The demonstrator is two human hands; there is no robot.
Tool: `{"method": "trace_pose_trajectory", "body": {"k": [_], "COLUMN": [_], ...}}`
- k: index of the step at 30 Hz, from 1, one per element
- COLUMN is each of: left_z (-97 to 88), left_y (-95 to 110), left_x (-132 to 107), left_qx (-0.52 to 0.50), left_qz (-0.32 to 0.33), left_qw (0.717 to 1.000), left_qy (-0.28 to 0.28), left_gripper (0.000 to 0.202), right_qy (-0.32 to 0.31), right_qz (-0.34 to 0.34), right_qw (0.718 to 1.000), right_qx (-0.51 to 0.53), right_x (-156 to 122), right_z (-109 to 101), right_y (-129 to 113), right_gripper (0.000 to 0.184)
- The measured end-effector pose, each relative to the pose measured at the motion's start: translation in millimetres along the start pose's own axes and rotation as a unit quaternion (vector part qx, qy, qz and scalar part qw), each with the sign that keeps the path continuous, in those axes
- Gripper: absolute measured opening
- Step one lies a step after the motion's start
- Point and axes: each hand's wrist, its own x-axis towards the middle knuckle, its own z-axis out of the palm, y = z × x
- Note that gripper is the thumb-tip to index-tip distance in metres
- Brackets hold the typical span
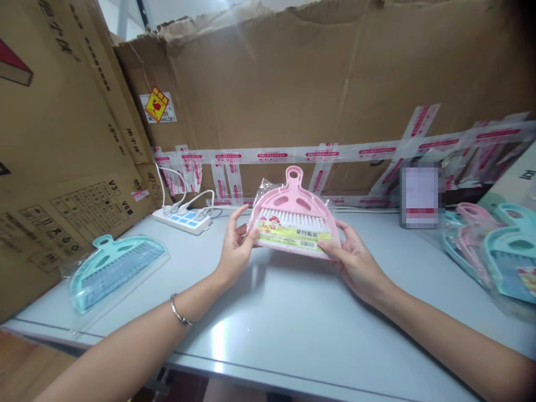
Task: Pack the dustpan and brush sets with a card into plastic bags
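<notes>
Between my two hands a pink dustpan and brush set [295, 205] is held up above the table, handle end pointing away from me. Clear plastic film shows around it, and a printed label with red mushrooms lies across its lower part. My left hand [238, 243] grips its left edge, thumb in front. On the opposite side, my right hand [355, 254] pinches the lower right corner, the thumb pressing on the label. The fingers behind the set are partly hidden. White bristles show above the label.
A turquoise dustpan set [119, 268] in clear film lies on the table [285, 324] at left. Several turquoise and pink sets [511, 251] are piled at right. Behind stand a white power strip [182, 219] with cables, a blurred upright box [420, 195] and large cardboard [272, 84].
</notes>
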Motion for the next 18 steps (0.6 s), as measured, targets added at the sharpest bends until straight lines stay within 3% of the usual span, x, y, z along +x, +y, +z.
{"method": "trace_pose_trajectory", "body": {"k": [3,8,12,15,16,18], "left_z": [-6.3,-15.7,-15.4,-9.8,-7.4,-2.8], "left_y": [-3.8,-7.2,-6.1,-6.2,-7.0,-9.2], "left_x": [5.3,12.9,12.2,8.8,7.7,5.9], "left_qx": [-0.058,-0.098,-0.074,-0.044,-0.040,-0.045], "left_qz": [-0.074,-0.204,-0.232,-0.233,-0.230,-0.217], "left_qw": [0.995,0.971,0.963,0.967,0.970,0.975], "left_qy": [-0.028,-0.078,-0.112,-0.088,-0.065,-0.018], "left_gripper": [0.064,0.050,0.050,0.043,0.044,0.045], "right_qy": [0.004,0.001,0.006,-0.015,-0.010,0.034], "right_qz": [-0.016,0.003,0.037,0.054,0.033,-0.081], "right_qw": [1.000,1.000,0.999,0.998,0.997,0.979], "right_qx": [0.004,0.020,0.019,-0.031,-0.070,-0.186], "right_x": [1.2,2.7,5.2,7.1,7.3,6.4], "right_z": [-2.4,-5.1,-4.8,-3.9,-3.9,-4.7], "right_y": [-1.5,-4.8,-1.7,2.9,3.7,3.2], "right_gripper": [0.069,0.064,0.063,0.063,0.062,0.060]}}
